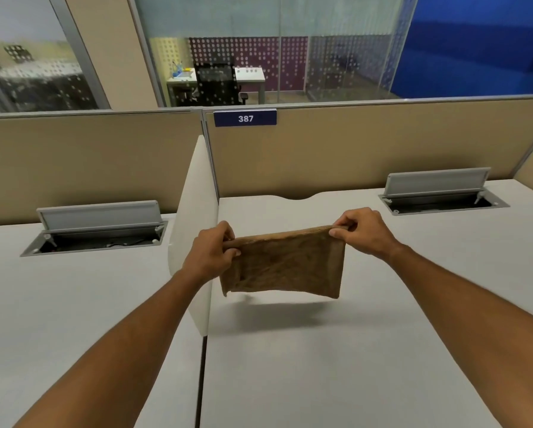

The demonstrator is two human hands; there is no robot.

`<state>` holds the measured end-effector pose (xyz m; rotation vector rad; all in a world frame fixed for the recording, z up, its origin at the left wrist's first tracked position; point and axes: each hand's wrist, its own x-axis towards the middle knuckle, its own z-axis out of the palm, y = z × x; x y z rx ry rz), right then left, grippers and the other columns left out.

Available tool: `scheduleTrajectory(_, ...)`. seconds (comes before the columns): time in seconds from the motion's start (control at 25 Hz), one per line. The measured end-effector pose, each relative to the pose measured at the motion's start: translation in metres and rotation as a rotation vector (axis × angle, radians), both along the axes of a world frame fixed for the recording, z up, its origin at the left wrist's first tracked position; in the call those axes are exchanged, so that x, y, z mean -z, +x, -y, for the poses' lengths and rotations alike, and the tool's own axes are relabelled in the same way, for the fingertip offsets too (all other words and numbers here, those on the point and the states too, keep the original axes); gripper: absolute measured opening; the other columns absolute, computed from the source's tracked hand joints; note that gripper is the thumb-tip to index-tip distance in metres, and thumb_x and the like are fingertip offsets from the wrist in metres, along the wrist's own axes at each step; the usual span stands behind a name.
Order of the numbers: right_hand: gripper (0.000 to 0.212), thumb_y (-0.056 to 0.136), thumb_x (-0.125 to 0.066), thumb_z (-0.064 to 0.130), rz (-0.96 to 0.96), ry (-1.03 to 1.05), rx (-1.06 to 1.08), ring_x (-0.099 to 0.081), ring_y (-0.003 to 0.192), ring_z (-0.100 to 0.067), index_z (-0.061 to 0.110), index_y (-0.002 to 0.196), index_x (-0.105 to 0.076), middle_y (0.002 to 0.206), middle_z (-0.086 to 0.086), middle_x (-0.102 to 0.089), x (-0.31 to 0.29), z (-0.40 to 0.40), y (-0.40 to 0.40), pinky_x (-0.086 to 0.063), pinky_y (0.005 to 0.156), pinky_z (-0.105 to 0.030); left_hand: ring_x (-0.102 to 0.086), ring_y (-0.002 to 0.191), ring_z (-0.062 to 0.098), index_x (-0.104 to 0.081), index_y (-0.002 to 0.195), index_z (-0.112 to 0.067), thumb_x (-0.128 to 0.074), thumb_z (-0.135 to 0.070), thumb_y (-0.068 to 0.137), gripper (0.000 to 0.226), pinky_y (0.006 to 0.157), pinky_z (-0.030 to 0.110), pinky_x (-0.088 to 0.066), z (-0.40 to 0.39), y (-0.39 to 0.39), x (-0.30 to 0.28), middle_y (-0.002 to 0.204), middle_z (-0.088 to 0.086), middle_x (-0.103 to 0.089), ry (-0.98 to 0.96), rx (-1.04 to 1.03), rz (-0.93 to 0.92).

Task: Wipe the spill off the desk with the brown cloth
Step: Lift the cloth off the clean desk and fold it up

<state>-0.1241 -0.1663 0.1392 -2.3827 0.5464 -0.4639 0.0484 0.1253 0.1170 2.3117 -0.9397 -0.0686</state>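
A brown cloth (pixel 285 263) hangs stretched in the air above the white desk (pixel 336 350), casting a shadow below it. My left hand (pixel 211 253) pinches its upper left corner and my right hand (pixel 365 231) pinches its upper right corner. The lower edge of the cloth hangs free, clear of the desk surface. I can make out no spill on the desk from here.
A white divider panel (pixel 197 230) stands just left of the cloth, between two desks. Open grey cable boxes sit at the back left (pixel 100 228) and back right (pixel 441 193). A beige partition wall with a blue "387" label (pixel 245 118) closes the far side.
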Motion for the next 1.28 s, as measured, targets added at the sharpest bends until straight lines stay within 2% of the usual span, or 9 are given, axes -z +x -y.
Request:
scheduleTrajectory(0.2,0.011,0.085,-0.074,0.016,-0.052,0.073,-0.009,-0.069,0.082,-0.017,0.011,0.094,-0.078,0.084,-0.003,-0.074,-0.008,0.02,0.011,-0.057,0.071,-0.029,-0.064,0.077,0.016,-0.069,0.085,-0.015,-0.079,-0.024,0.079,0.015,0.067,0.023,-0.051,0.011,0.02,-0.008,0.079,0.0,-0.067,-0.052,-0.044,-0.078)
scheduleTrajectory(0.4,0.013,0.08,-0.08,0.019,-0.099,0.058,0.005,-0.067,0.075,-0.015,0.01,0.088,-0.078,0.079,-0.002,-0.072,-0.012,0.037,0.02,-0.05,0.059,-0.023,-0.063,0.069,0.014,-0.07,0.077,-0.014,-0.087,-0.034,0.067,0.028,0.059,0.023,-0.049,0.02,0.027,-0.018,0.072,-0.001,-0.066,-0.011,-0.128,-0.101)
scheduleTrajectory(0.48,0.014,0.079,-0.081,0.021,-0.144,0.058,-0.013,-0.067,0.073,-0.017,0.009,0.085,-0.077,0.077,-0.003,-0.072,-0.017,0.047,0.024,-0.054,0.058,-0.027,-0.062,0.067,0.014,-0.069,0.074,-0.014,-0.089,-0.037,0.063,0.032,0.057,0.023,-0.048,0.024,0.029,-0.022,0.07,0.0,-0.066,0.008,-0.166,-0.115)
scheduleTrajectory(0.56,0.014,0.078,-0.081,0.022,-0.164,0.085,-0.047,-0.069,0.074,-0.022,0.009,0.083,-0.077,0.077,-0.006,-0.073,-0.022,0.057,0.03,-0.061,0.065,-0.036,-0.064,0.068,0.017,-0.071,0.075,-0.012,-0.087,-0.036,0.066,0.03,0.058,0.024,-0.05,0.025,0.032,-0.027,0.07,0.002,-0.067,0.022,-0.155,-0.15)
scheduleTrajectory(0.72,0.013,0.076,-0.083,0.016,-0.105,0.221,-0.011,-0.071,0.073,-0.024,0.005,0.078,-0.076,0.076,-0.013,-0.073,-0.026,0.062,0.04,-0.062,0.066,-0.034,-0.07,0.073,0.023,-0.074,0.082,-0.007,-0.082,-0.033,0.075,0.028,0.067,0.032,-0.06,0.034,0.035,-0.031,0.076,0.009,-0.072,-0.078,-0.179,-0.287)
scheduleTrajectory(0.84,0.021,0.073,-0.083,0.009,-0.083,0.352,0.078,-0.07,0.065,-0.024,-0.007,0.075,-0.07,0.076,-0.018,-0.072,-0.023,0.04,0.055,-0.062,0.061,-0.032,-0.072,0.071,0.024,-0.073,0.076,-0.005,-0.083,-0.033,0.073,0.03,0.066,0.033,-0.062,0.053,0.025,-0.028,0.075,0.011,-0.072,-0.15,-0.249,-0.339)
scheduleTrajectory(0.96,0.024,0.073,-0.082,0.007,-0.107,0.507,0.017,-0.071,0.061,-0.024,-0.012,0.077,-0.067,0.076,-0.022,-0.071,-0.015,0.011,0.07,-0.062,0.062,-0.032,-0.072,0.071,0.024,-0.073,0.072,-0.004,-0.085,-0.032,0.072,0.03,0.063,0.031,-0.062,0.076,0.011,-0.027,0.075,0.013,-0.073,-0.207,-0.256,-0.399)
scheduleTrajectory(1.16,0.025,0.079,-0.078,0.011,-0.096,0.685,-0.095,-0.075,0.073,-0.029,-0.011,0.087,-0.069,0.086,-0.025,-0.072,-0.009,-0.027,0.089,-0.062,0.073,-0.038,-0.073,0.07,0.023,-0.075,0.076,-0.003,-0.083,-0.028,0.075,0.027,0.067,0.034,-0.063,0.101,-0.003,-0.025,0.074,0.014,-0.073,-0.265,-0.209,-0.421)
scheduleTrajectory(1.28,0.024,0.08,-0.078,0.009,-0.086,0.786,-0.094,-0.075,0.076,-0.027,-0.01,0.092,-0.07,0.09,-0.022,-0.073,-0.01,-0.036,0.095,-0.062,0.071,-0.033,-0.073,0.072,0.024,-0.075,0.085,-0.003,-0.079,-0.025,0.08,0.022,0.073,0.037,-0.062,0.104,-0.004,-0.025,0.077,0.014,-0.074,-0.283,-0.14,-0.41)
